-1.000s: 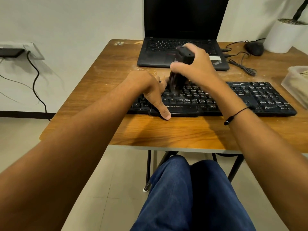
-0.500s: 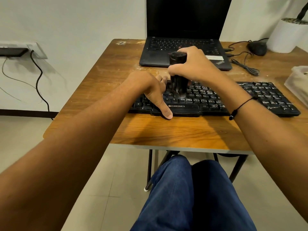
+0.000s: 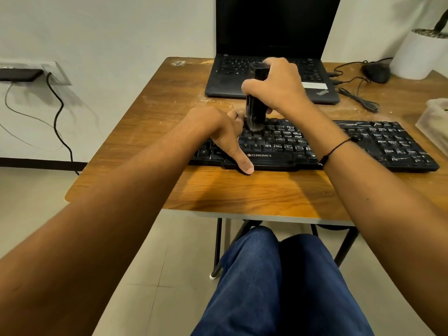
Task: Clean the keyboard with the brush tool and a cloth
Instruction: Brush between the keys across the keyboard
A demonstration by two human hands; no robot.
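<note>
since a moment ago my right hand [image 3: 278, 87] has drawn the brush tool [image 3: 256, 98] back from its forward lean so it now stands nearly upright, while my left hand [image 3: 224, 132] has stayed put. in the head view my right fingers are curled round the black barrel, bristles down on the upper key rows left of centre on the keyboard [image 3: 363, 144]. my left hand rests on the keyboard's left part, thumb stretched down over its front edge to the desk [image 3: 242, 190], the other fingers bent over the keys and holding nothing. the keyboard lies across the desk in front of a laptop [image 3: 271, 44]; a mouse [image 3: 377, 72] and white pot [image 3: 417, 54] sit far right.
</note>
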